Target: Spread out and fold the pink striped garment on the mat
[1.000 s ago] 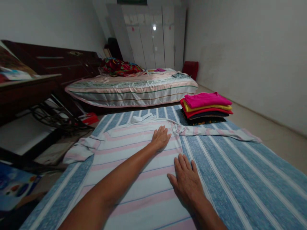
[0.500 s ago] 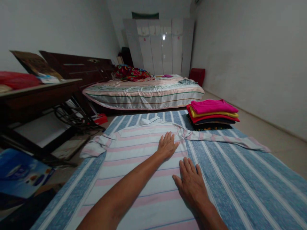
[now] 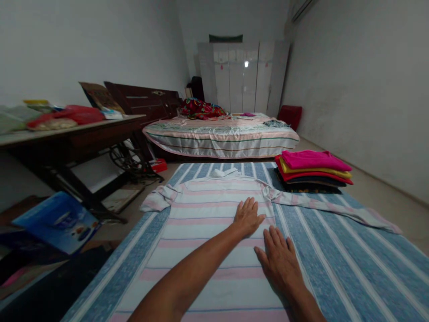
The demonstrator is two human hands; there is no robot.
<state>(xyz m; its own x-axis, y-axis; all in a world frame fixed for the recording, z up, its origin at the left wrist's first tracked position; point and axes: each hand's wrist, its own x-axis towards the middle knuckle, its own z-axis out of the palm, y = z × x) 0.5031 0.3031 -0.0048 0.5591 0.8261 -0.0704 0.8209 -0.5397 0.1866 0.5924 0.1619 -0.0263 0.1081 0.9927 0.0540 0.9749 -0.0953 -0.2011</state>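
A white shirt with pink stripes [image 3: 208, 214] lies spread flat on a blue striped sheet [image 3: 335, 259]. Its long right sleeve [image 3: 335, 208] stretches out over the sheet, and the left sleeve [image 3: 157, 200] is bunched at the sheet's edge. My left hand [image 3: 247, 217] rests flat on the shirt's body, fingers stretched out. Just right of it, my right hand [image 3: 281, 261] lies flat on the shirt's right edge, fingers apart. Neither hand holds anything.
A stack of folded clothes [image 3: 313, 171], pink on top, sits at the sheet's far right corner. Beyond lies a mattress [image 3: 221, 136] with bedding and a white wardrobe [image 3: 243, 76]. A dark wooden table [image 3: 70, 138] and a blue box [image 3: 56, 219] stand on the left.
The view has swung left and upward, bringing more of the table and blue box into sight. Both hands stay flat on the shirt and have slid slightly closer together.
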